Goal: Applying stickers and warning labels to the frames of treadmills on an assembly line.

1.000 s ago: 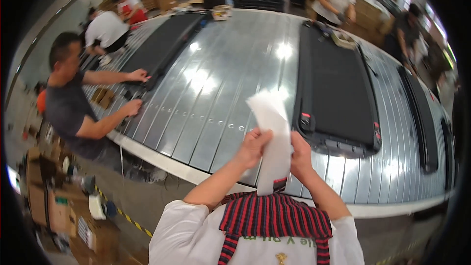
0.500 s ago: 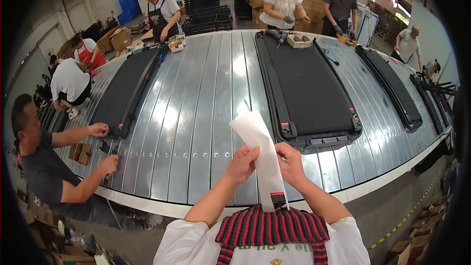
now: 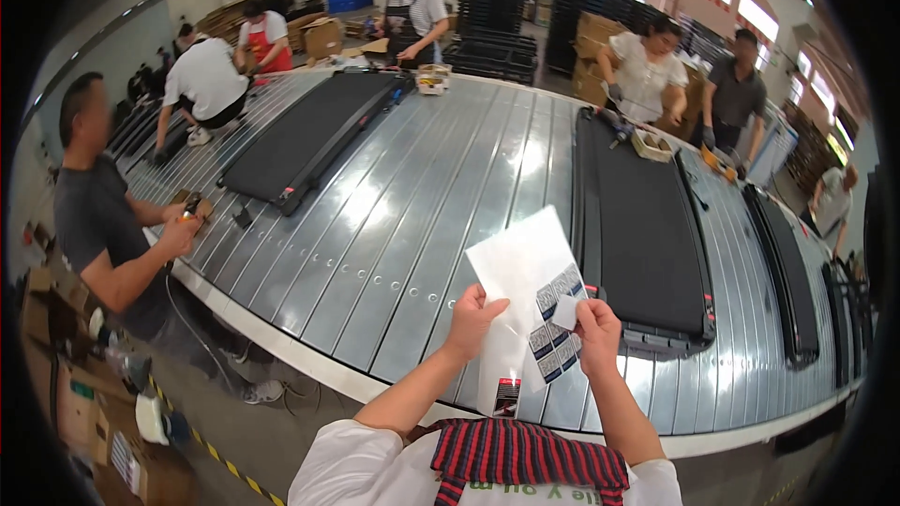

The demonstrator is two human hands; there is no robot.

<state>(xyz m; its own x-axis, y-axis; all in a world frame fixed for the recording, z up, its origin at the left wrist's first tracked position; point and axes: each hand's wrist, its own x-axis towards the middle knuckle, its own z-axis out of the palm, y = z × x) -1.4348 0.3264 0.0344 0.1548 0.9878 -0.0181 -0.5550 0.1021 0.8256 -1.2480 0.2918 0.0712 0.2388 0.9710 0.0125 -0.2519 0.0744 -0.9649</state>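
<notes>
Twice pinching: with the left hand (image 3: 475, 326), the left edge of a glossy white sheet (image 3: 520, 258) set between both hands, long axis roughly twelve to six; at three o'clock from there, with the right hand (image 3: 598, 330), nearer the blue-and-white stickers (image 3: 553, 356), a small blank white square (image 3: 565, 312).

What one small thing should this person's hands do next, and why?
Perhaps ease the right hand slowly away with the small white piece, while the left hand steadies the white sheet. The right hand appears to pinch that piece over the sheet's dark printed labels; whether it is fully free is unclear, so a gentle pull seems safest.
</notes>
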